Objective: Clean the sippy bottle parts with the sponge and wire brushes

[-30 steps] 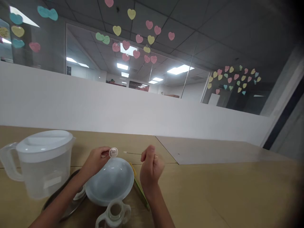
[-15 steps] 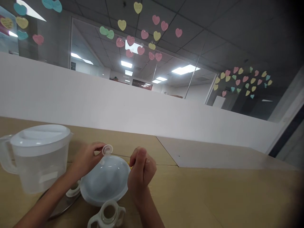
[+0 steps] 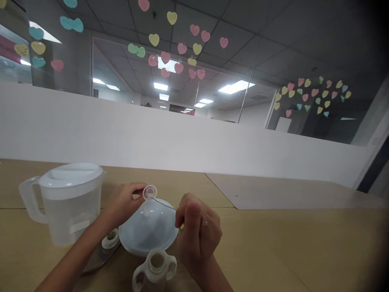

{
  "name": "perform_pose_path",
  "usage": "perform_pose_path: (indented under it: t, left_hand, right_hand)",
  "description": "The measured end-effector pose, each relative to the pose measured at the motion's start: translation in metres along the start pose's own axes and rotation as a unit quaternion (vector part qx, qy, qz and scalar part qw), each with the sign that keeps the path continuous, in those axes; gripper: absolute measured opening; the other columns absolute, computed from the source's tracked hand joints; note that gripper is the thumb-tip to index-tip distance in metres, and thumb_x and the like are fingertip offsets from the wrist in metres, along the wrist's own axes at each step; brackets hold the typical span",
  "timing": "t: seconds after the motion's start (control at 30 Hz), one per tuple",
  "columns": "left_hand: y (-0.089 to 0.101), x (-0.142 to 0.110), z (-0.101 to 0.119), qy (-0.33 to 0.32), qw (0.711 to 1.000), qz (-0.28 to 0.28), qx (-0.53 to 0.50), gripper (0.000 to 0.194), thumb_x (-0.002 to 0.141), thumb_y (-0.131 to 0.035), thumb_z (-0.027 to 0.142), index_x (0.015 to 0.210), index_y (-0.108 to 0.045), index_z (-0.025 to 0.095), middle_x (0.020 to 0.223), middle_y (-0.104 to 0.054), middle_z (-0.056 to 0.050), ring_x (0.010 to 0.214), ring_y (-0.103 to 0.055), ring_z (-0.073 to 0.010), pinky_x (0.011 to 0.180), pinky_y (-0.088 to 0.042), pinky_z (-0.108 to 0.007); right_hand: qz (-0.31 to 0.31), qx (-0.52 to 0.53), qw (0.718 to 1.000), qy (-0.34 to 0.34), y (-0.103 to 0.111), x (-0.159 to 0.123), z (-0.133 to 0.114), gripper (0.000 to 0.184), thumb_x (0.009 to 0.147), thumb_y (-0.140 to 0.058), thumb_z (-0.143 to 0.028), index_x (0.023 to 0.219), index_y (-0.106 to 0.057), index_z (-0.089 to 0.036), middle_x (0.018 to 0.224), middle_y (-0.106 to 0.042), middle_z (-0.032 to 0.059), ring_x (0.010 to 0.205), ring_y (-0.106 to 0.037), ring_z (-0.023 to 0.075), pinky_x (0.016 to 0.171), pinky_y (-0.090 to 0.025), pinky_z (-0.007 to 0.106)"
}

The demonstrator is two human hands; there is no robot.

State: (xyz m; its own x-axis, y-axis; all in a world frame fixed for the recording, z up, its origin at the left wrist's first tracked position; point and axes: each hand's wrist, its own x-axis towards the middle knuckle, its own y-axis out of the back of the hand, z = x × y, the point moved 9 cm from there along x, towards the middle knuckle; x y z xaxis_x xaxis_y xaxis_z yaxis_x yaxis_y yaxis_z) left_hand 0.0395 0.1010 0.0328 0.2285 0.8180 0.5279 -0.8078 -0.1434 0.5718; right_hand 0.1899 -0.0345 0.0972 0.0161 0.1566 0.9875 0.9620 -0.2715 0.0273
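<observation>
Over the far rim of a pale blue bowl [image 3: 148, 235], my left hand [image 3: 126, 200] pinches a small round translucent plastic piece [image 3: 150, 192] by its edge. My right hand [image 3: 199, 231] is closed around a thin wire-like stick [image 3: 164, 203], whose far tip meets the middle of the round piece. Whether the tip is inside it I cannot tell. A bit of yellow shows beside the right fingers. In front of the bowl stands a two-handled baby bottle [image 3: 157, 271], its mouth uncovered. A white ring-shaped collar [image 3: 111, 239] lies left of the bowl, partly behind my left forearm.
A clear lidded pitcher [image 3: 73, 211] stands at the left, its handle outward. Under the collar is a round dark plate or lid [image 3: 100, 259], mostly covered by my forearm. The wooden table [image 3: 288, 243] runs back to a low white wall [image 3: 182, 142] below glass with heart-shaped notes.
The wire-like stick now shows plainly between my hands, and my right hand has turned and come nearer. The view has shifted, so the bowl, pitcher and bottle appear farther right.
</observation>
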Motion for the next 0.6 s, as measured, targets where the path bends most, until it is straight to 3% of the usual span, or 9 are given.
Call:
perform_pose_path:
  t: [0.33,0.6]
  left_hand:
    - [-0.002,-0.002,-0.002,0.017,1.0,0.006,-0.007,0.023,0.073,-0.052,0.032,0.075,-0.071,0.019,0.079,-0.072,-0.003,0.077,-0.064,-0.0197,0.065,-0.048,-0.023]
    - [0.0,-0.006,0.014,-0.015,1.0,0.003,0.001,0.024,0.074,-0.052,0.033,0.076,-0.07,0.018,0.075,-0.07,-0.002,0.077,-0.063,-0.0196,0.069,-0.048,-0.024]
  right_hand:
    - [0.03,-0.002,1.0,-0.005,0.012,0.003,-0.002,0.037,0.097,-0.034,-0.017,0.06,-0.038,-0.019,0.051,-0.036,-0.0051,0.045,-0.035,0.0062,0.046,-0.024,0.023]
    - [0.027,-0.072,0.997,0.007,0.006,0.007,-0.004,0.045,0.098,-0.031,-0.021,0.053,-0.036,-0.018,0.047,-0.037,-0.0053,0.041,-0.034,0.0047,0.042,-0.025,0.021]
